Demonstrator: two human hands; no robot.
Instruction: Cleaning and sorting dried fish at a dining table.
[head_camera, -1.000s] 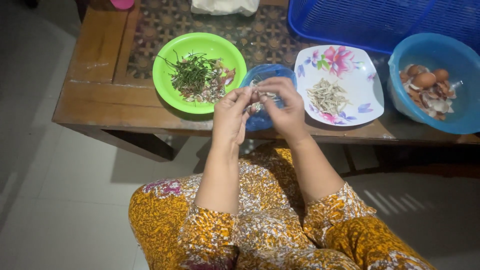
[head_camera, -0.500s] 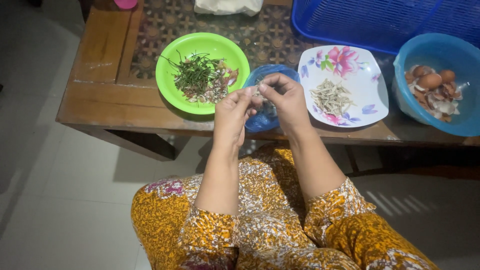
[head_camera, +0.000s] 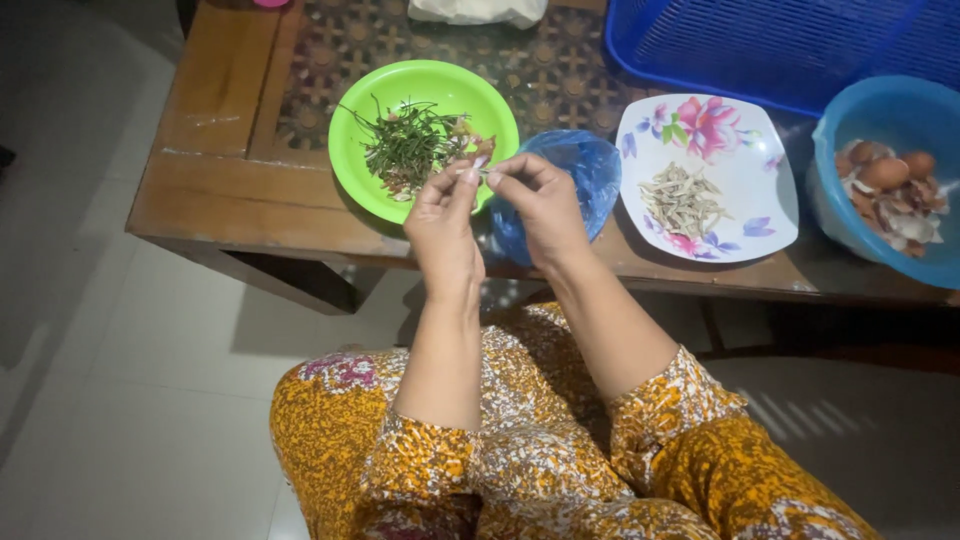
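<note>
Your hands have slid left, from the blue bag (head_camera: 585, 175) to the green bowl (head_camera: 425, 85). Left hand (head_camera: 440, 225) and right hand (head_camera: 540, 205) pinch one tiny fish (head_camera: 480, 166) above it, so scraps drop in.

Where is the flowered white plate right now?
In the head view, the flowered white plate sits right of centre on the wooden table, between the blue plastic bag and the blue bowl.

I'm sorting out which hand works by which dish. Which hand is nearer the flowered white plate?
The right hand; it is just left of the flowered white plate, by the blue bag. The left hand is farther left, at the green bowl.
</note>
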